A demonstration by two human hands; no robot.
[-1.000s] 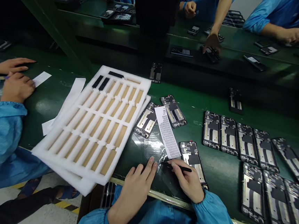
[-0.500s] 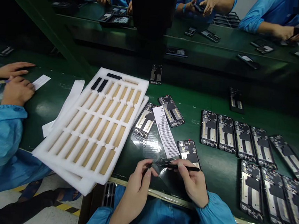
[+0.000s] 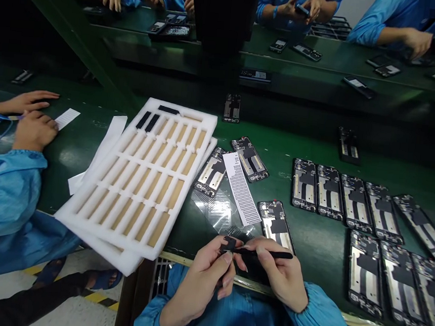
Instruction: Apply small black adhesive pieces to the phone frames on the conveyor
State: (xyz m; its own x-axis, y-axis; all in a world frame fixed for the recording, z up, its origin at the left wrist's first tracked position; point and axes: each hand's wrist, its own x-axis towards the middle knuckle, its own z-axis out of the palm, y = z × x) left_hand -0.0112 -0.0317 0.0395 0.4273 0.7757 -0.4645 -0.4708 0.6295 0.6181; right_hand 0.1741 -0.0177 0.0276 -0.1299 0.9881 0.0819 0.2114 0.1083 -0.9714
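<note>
The white rectangular foam tray point(image 3: 140, 176) shows rows of tan slots, three of them filled black. The long white flat strip point(image 3: 241, 188) carries a fine grid of dark dots. The slim black pen-like tool point(image 3: 282, 255) and small black flat part point(image 3: 228, 244) are unpatterned.

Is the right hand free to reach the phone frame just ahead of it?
Probably yes: the phone frame lies just beyond the right hand with nothing between, though that hand holds a black tool.
</note>
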